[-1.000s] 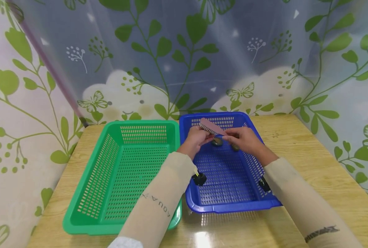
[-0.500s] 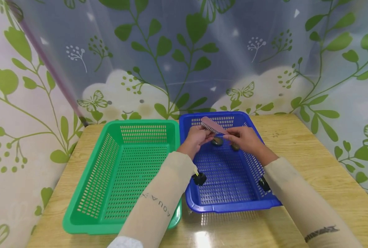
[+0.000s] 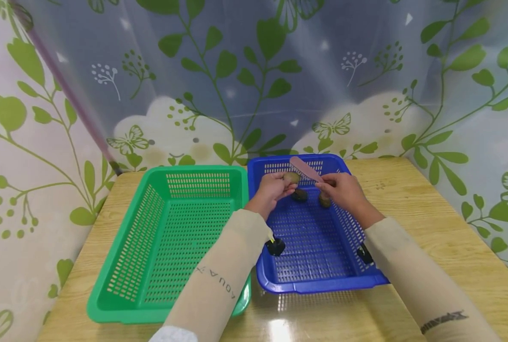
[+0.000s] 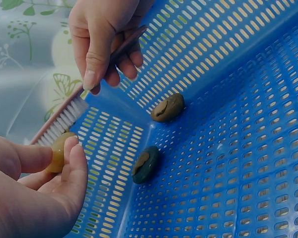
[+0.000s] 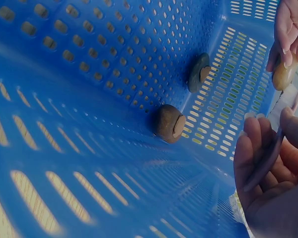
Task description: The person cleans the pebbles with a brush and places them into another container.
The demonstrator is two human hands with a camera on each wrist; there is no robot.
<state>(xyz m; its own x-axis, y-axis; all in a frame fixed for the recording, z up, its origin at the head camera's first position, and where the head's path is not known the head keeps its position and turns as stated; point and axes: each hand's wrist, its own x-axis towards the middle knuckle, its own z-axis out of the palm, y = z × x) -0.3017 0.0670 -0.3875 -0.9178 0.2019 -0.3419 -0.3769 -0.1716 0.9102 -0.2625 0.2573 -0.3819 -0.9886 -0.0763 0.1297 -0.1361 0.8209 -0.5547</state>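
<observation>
Over the far end of the blue basket [image 3: 313, 288], my left hand [image 3: 273, 186] pinches a smooth yellowish stone [image 4: 59, 152] between thumb and fingers. My right hand [image 3: 342, 190] grips the handle of a pink brush [image 3: 306, 169] with white bristles. In the left wrist view the bristles lie right by the stone; whether they touch it I cannot tell. Below the hands, a dark green stone [image 4: 146, 164] and a brown stone [image 4: 168, 107] sit on the basket floor, each with a tan patch on it.
To the left stands a green basket [image 3: 168, 316] with perforated walls, beside the blue one on the wooden table [image 3: 412, 213]. A leaf-patterned curtain [image 3: 236, 71] hangs behind and at both sides.
The brush has shifted right and slightly up, away from over the left hand, so the yellowish stone now shows. My left hand has stayed nearly in place.
</observation>
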